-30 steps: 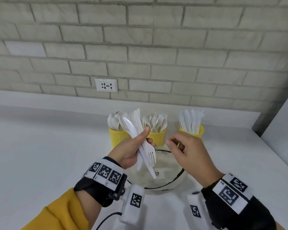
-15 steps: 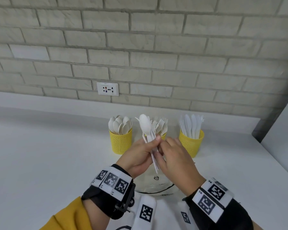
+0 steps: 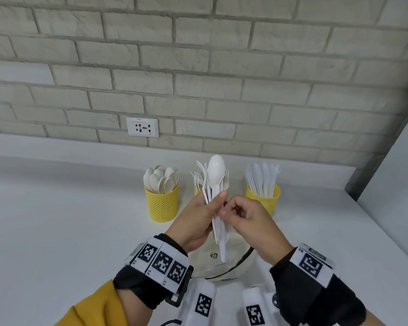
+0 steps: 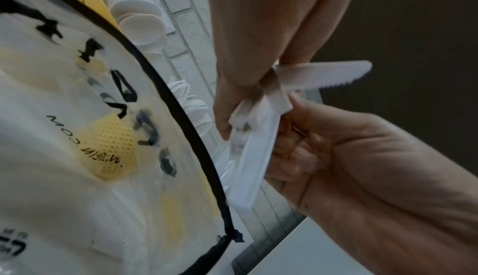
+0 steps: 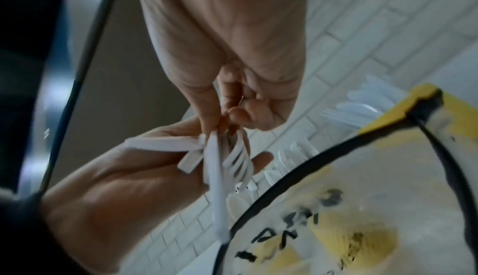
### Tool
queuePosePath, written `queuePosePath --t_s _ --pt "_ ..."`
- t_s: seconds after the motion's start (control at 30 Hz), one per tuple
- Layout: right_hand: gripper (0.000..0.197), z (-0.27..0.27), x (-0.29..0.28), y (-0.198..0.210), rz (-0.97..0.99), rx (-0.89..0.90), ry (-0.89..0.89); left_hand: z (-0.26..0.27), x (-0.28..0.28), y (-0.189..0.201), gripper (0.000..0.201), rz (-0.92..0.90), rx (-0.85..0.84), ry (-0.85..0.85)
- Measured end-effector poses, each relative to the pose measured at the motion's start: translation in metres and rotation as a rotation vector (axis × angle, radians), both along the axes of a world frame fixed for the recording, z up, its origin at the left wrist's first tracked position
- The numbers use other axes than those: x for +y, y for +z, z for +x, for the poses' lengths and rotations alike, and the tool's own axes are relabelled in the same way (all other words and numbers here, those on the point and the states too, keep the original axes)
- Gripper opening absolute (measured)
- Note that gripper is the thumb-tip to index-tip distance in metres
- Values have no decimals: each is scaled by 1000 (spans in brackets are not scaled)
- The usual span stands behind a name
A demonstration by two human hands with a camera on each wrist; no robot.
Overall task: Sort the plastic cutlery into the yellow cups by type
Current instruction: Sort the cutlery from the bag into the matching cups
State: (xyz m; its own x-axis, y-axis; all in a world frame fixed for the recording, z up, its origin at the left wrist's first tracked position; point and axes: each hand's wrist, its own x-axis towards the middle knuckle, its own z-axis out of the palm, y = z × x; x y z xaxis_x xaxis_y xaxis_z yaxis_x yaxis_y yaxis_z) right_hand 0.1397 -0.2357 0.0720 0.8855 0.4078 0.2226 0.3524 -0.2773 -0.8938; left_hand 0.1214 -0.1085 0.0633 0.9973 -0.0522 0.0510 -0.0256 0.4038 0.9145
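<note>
Head view: bag (image 3: 212,262) (clear) — beneath hands.

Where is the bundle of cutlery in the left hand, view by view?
Head: the bundle is at centre, spoon bowl up, before the middle cup.
Left wrist: bundle is centre-right, a knife sticking right.
Right wrist: bundle is at centre, fork tines showing.
Shared landmark: the black-rimmed clear bag.

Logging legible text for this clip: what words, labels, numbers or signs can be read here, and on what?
"IS NOT A TOY", start cut off: clear bag, head view.
".COM", end of a web address, rest blurred: same bag, left wrist view.
Recycling triangle: same bag; number inside too small.
Large black letters on the bag, wrist views: too blurred.
Wall socket: tiny label, unreadable.
Wrist bands: square code markers; small print unreadable.
</note>
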Motion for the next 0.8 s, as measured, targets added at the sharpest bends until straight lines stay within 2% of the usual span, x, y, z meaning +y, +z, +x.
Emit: queuePosePath --t_s 0.13,0.3,0.37,0.43,0.57,0.7,0.8 --pt "22 1 -1 3 125 165 24 -1 -2 2 23 24 -19 25" --pt "24 2 0 3 75 337 46 2 0 -1 6 47 10 126" --pt "21 3 -4 7 56 336 24 3 4 -5 6 78 16 162" --pt "19 8 -11 13 39 250 -26 3 8 -8 10 101 6 153" --pt "17 21 -20 36 134 194 -102 -4 11 -8 24 181 -92 -12" --pt "16 31 -21 56 194 326 9 -13 5 -5 26 275 -141 -251" --pt "19 35 -22 58 133 385 82 -16 1 -6 27 262 -136 -333"
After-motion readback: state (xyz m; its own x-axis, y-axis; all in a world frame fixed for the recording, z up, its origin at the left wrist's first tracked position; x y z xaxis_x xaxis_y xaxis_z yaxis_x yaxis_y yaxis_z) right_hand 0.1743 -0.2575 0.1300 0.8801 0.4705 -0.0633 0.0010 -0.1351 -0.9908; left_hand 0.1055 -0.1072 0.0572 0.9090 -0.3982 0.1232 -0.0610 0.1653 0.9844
